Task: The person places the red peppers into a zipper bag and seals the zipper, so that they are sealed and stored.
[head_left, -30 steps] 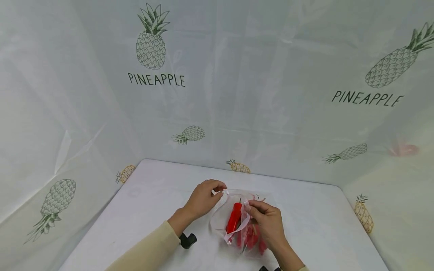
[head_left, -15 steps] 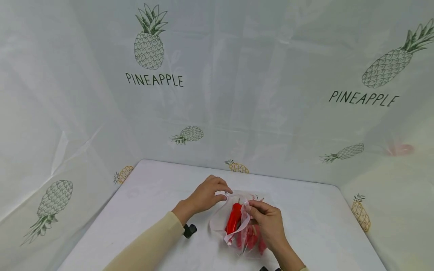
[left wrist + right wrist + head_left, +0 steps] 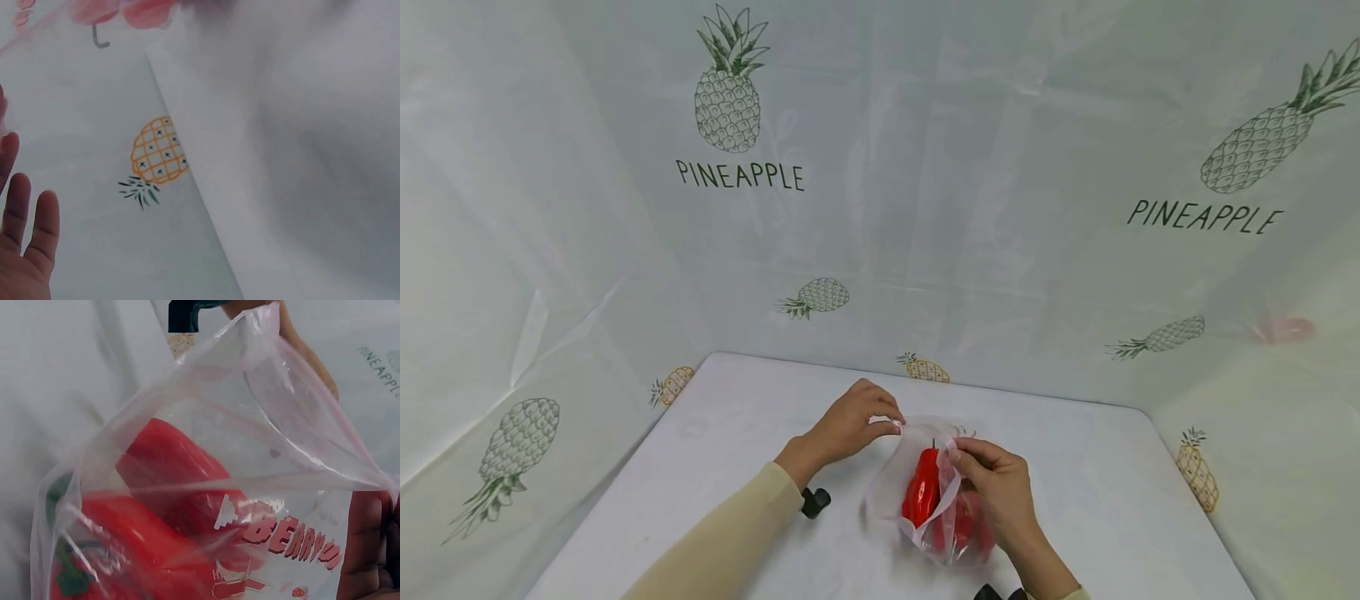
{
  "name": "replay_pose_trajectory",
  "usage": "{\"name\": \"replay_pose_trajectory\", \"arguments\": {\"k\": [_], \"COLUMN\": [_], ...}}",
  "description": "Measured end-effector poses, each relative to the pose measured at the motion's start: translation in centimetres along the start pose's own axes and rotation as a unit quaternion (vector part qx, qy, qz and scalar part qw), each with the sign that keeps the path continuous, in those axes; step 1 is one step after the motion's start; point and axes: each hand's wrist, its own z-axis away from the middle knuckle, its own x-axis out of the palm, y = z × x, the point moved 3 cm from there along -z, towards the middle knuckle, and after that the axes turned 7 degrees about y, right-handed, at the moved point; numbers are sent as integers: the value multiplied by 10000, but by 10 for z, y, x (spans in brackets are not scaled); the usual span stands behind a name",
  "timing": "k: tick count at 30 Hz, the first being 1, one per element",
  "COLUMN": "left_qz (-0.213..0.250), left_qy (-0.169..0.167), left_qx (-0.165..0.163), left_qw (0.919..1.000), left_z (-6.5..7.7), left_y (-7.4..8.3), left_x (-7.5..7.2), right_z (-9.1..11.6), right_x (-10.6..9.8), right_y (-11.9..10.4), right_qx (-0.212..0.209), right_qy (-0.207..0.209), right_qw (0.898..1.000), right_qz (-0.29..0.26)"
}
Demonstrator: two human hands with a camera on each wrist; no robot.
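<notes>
A clear plastic bag with a pinkish rim (image 3: 953,496) lies on the table with its mouth held apart. Inside, a glossy red pepper (image 3: 922,487) shows through the opening. More red peppers (image 3: 150,528) press against the film in the right wrist view, one with a green stem (image 3: 72,581), beside red printed lettering (image 3: 294,537). My left hand (image 3: 850,423) pinches the rim at the far left between thumb and fingertips. Its other fingers (image 3: 44,231) stretch out in the left wrist view. On the right, my right hand (image 3: 1000,492) pinches the rim between thumb and forefinger.
The white table (image 3: 760,400) meets a pale sheet (image 3: 925,208) printed with pineapples along its back and sides. Black wrist devices (image 3: 815,502) sit at both wrists. A faint red shape (image 3: 1285,329) shows behind the sheet at right.
My left thumb and fingers parted half a second ago and have come back together on the rim. The bag's mouth gapes wider, and more of the pepper inside shows.
</notes>
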Motion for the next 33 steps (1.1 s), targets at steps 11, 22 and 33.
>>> {"name": "replay_pose_trajectory", "arguments": {"k": [11, 22, 33], "left_qz": [64, 174, 1630], "left_qy": [177, -171, -553], "left_qx": [-226, -854, -2121], "left_qw": [9996, 9960, 9620], "left_z": [-1, 6, 13], "left_y": [-5, -7, -17], "left_x": [-8, 0, 3], "right_z": [3, 2, 1], "right_x": [4, 7, 8], "right_y": [-3, 2, 4], "right_qx": [49, -16, -74], "right_qy": [-123, -77, -101], "right_qw": [9998, 9999, 9998], "right_qz": [-167, -122, -154]}}
